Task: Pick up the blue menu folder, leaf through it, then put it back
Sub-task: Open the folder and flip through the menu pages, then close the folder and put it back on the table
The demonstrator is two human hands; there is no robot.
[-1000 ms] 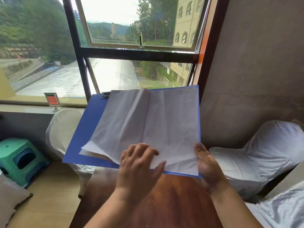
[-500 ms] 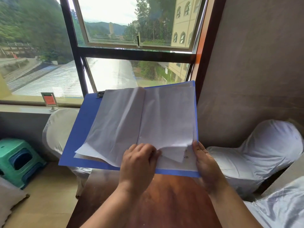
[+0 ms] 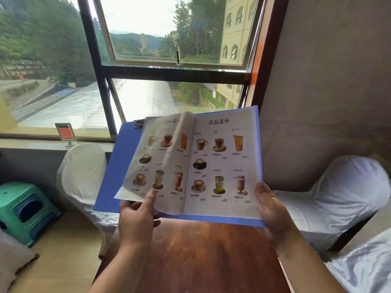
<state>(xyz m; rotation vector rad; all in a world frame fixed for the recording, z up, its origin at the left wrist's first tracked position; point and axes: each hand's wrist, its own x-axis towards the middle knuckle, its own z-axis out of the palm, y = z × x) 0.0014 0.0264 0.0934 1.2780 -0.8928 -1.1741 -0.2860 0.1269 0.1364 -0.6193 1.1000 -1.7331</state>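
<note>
Head view: blue menu folder [image 3: 118, 166] was held open above the surface [image 3: 203, 256]; left hand [image 3: 137, 220] pinched a page at 7 o'clock, right hand [image 3: 273, 210] clasped its 4 o'clock corner. Leafing was under way; the next move likely called for turning another page.

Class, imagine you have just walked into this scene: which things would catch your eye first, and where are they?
First, the open blue menu folder, held up at centre above the wooden table, its pages showing pictured drinks with prices. The left hand grips its lower left pages, the right hand its lower right corner. Behind, a large window frames trees and hills.
</note>
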